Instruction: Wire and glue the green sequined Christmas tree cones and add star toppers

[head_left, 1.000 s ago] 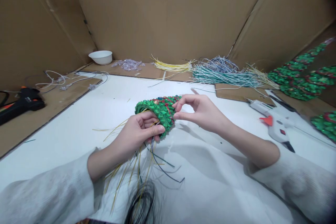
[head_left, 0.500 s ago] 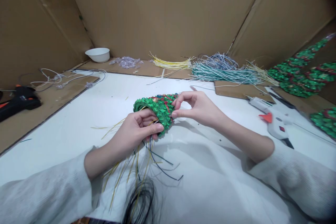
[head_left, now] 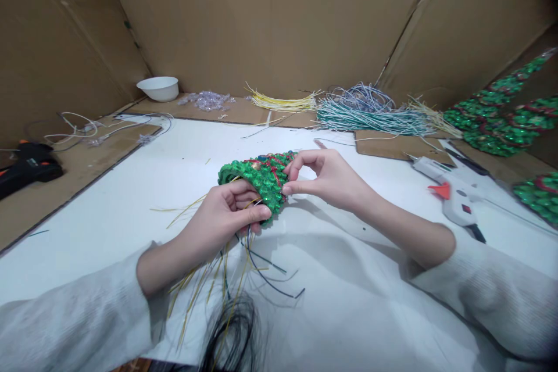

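Note:
A green beaded Christmas tree (head_left: 259, 180), cone-shaped with red garland and small coloured ornaments, lies tilted between my hands above the white table. My left hand (head_left: 233, 209) is closed on its open base, fingers inside the rim and thumb outside. Yellow, blue and green wires (head_left: 226, 267) hang out of the base below that hand. My right hand (head_left: 322, 177) curls at the tree's far side, thumb and forefinger at the red garland; whether a tiny part is pinched there I cannot make out.
A white bowl (head_left: 159, 89), clear beads (head_left: 207, 100) and bundles of yellow wire (head_left: 283, 101) and green wire (head_left: 370, 116) line the back. At right are a white glue gun (head_left: 455, 200) and more beaded trees (head_left: 501, 128); at left, a black glue gun (head_left: 32, 168). Dark strands (head_left: 231, 331) lie in front.
The whole view has shifted slightly. Both hands keep almost the same hold and place on the tree.

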A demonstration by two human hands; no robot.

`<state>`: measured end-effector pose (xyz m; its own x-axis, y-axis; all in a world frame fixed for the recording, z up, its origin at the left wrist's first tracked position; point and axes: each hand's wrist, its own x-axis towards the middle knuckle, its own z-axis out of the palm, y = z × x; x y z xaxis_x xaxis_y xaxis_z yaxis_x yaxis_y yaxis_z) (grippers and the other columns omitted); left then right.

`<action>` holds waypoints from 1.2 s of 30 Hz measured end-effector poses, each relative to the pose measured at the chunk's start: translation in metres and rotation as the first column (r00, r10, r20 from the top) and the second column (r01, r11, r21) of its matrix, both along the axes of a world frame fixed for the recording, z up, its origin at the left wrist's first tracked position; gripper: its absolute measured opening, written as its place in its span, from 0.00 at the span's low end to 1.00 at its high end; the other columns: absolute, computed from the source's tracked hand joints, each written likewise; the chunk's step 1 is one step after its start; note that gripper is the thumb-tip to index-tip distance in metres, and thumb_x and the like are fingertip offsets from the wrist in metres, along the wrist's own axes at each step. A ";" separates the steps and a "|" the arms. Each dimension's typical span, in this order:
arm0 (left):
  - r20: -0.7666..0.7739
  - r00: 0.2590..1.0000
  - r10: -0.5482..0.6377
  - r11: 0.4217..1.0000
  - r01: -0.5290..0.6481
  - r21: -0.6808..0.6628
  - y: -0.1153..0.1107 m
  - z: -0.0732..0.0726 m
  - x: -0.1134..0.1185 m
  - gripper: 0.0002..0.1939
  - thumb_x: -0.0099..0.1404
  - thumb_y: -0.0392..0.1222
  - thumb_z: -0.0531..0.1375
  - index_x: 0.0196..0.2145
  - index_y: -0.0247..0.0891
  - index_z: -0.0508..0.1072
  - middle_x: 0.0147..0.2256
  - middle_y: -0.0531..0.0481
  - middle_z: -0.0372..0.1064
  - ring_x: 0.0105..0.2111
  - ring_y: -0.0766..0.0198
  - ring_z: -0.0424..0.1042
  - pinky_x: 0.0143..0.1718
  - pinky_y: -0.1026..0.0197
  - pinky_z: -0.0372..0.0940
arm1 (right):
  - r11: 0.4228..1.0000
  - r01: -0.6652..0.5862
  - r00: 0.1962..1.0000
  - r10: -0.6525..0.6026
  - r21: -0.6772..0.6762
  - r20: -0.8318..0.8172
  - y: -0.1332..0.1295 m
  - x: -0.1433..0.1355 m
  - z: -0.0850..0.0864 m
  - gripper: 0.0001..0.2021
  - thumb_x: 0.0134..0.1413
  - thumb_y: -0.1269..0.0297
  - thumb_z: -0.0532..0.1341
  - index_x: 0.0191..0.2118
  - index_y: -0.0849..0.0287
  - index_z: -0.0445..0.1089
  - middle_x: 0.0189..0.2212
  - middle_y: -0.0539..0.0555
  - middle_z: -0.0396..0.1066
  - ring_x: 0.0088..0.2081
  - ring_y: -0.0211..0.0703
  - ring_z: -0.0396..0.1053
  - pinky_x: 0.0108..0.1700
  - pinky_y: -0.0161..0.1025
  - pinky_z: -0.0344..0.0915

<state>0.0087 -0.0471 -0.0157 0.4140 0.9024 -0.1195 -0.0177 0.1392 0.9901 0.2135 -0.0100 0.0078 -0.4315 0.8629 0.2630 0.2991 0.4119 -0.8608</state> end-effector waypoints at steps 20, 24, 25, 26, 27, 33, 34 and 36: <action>-0.013 1.000 0.019 1.000 -0.019 -0.019 0.000 0.004 0.002 0.12 0.50 0.32 0.66 0.34 0.34 0.70 0.23 0.56 0.69 0.19 0.73 0.67 0.17 0.73 0.59 | 0.997 -0.064 0.995 0.060 0.051 0.081 -0.002 0.003 0.009 0.07 0.42 0.64 0.67 0.25 0.61 0.70 0.28 0.51 0.72 0.35 0.40 0.68 0.40 0.38 0.60; -0.026 0.999 0.036 0.999 -0.037 -0.004 0.001 0.005 0.001 0.13 0.50 0.34 0.66 0.35 0.34 0.70 0.23 0.56 0.68 0.19 0.72 0.67 0.17 0.72 0.58 | 0.992 -0.078 0.988 0.064 0.096 0.141 -0.005 0.004 0.014 0.08 0.44 0.62 0.67 0.26 0.61 0.71 0.30 0.51 0.72 0.36 0.40 0.68 0.43 0.39 0.60; -0.033 0.999 0.039 0.999 -0.039 -0.003 0.002 0.005 0.001 0.14 0.50 0.35 0.66 0.35 0.34 0.70 0.23 0.56 0.68 0.19 0.71 0.67 0.17 0.72 0.58 | 0.992 -0.075 0.986 0.059 0.100 0.154 -0.006 0.003 0.015 0.08 0.44 0.62 0.67 0.26 0.60 0.72 0.30 0.51 0.72 0.36 0.40 0.68 0.43 0.39 0.60; -0.040 0.998 0.040 0.999 -0.040 -0.002 0.002 0.005 0.001 0.14 0.50 0.35 0.66 0.36 0.34 0.70 0.23 0.55 0.67 0.20 0.71 0.67 0.18 0.71 0.58 | 0.992 -0.073 0.985 0.054 0.106 0.166 -0.008 0.003 0.016 0.07 0.44 0.62 0.67 0.27 0.60 0.72 0.30 0.51 0.72 0.36 0.40 0.68 0.43 0.40 0.60; -0.047 0.998 0.038 0.999 -0.038 0.000 0.002 0.005 0.001 0.15 0.50 0.36 0.66 0.36 0.34 0.70 0.23 0.55 0.67 0.20 0.71 0.67 0.18 0.71 0.58 | 0.991 -0.067 0.983 0.046 0.115 0.177 -0.009 0.002 0.016 0.07 0.44 0.62 0.67 0.27 0.60 0.71 0.30 0.51 0.72 0.37 0.41 0.68 0.43 0.40 0.60; -0.042 0.999 0.002 1.000 -0.001 0.023 0.002 0.004 -0.001 0.12 0.52 0.36 0.66 0.34 0.35 0.69 0.23 0.56 0.67 0.21 0.70 0.67 0.19 0.71 0.59 | 0.979 0.051 0.973 -0.093 0.196 0.211 -0.027 -0.007 0.014 0.09 0.43 0.63 0.68 0.27 0.60 0.69 0.32 0.51 0.70 0.37 0.40 0.67 0.41 0.38 0.61; -0.039 0.999 -0.009 1.000 0.010 0.027 0.002 0.003 -0.001 0.11 0.53 0.36 0.65 0.34 0.35 0.69 0.23 0.56 0.67 0.21 0.70 0.67 0.19 0.71 0.59 | 0.978 0.074 0.968 -0.118 0.197 0.221 -0.030 -0.009 0.014 0.10 0.43 0.62 0.68 0.28 0.60 0.68 0.32 0.51 0.70 0.37 0.40 0.66 0.41 0.37 0.60; -0.034 0.999 -0.026 0.999 0.028 0.039 0.002 0.002 -0.003 0.10 0.55 0.37 0.64 0.35 0.35 0.69 0.24 0.55 0.68 0.22 0.70 0.68 0.20 0.71 0.59 | 0.972 0.112 0.954 -0.164 0.208 0.252 -0.036 -0.012 0.012 0.12 0.43 0.59 0.68 0.28 0.60 0.67 0.32 0.52 0.69 0.38 0.42 0.65 0.40 0.38 0.60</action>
<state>0.0058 -0.0449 -0.0141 0.4345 0.8953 -0.0980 0.0189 0.0998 0.9948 0.2015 -0.0459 0.0198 -0.3887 0.8642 0.3196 0.5715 0.4982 -0.6521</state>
